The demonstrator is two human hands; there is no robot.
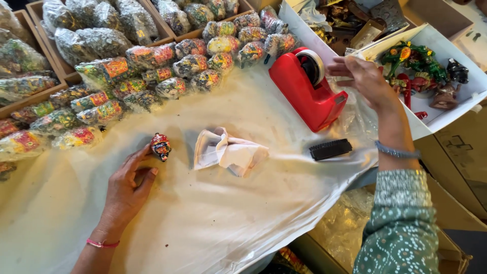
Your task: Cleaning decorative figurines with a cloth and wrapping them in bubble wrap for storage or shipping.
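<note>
The left hand (124, 190) lies palm-down on the counter (213, 223), which is covered by a pale cloth. Its fingers (136, 157) are loosely spread and hold nothing; the tips of the longest ones reach up to a small painted figurine (161, 146), red and dark, standing on the cloth. They seem to touch its base, though the view is too small to be sure. Just to the right of the figurine lies a crumpled white paper (228, 150), apart from the hand.

The right hand (366, 78) is raised at the red tape dispenser (307, 89), which stands near the far right of the cloth. Its fingers are drawn narrow, thumb and forefinger pinched together at the roll of tape (314, 65); what they grip is most likely the tape end, which is too thin to make out. Nearer the person, a small black comb-like piece (330, 149) lies flat on the cloth.

Along the far edge, rows of wrapped figurines (193, 65) in clear plastic lie side by side, with more in wooden trays (35, 10) behind. A white box (446, 116) at the right holds unwrapped green and red figurines (416, 66).
</note>
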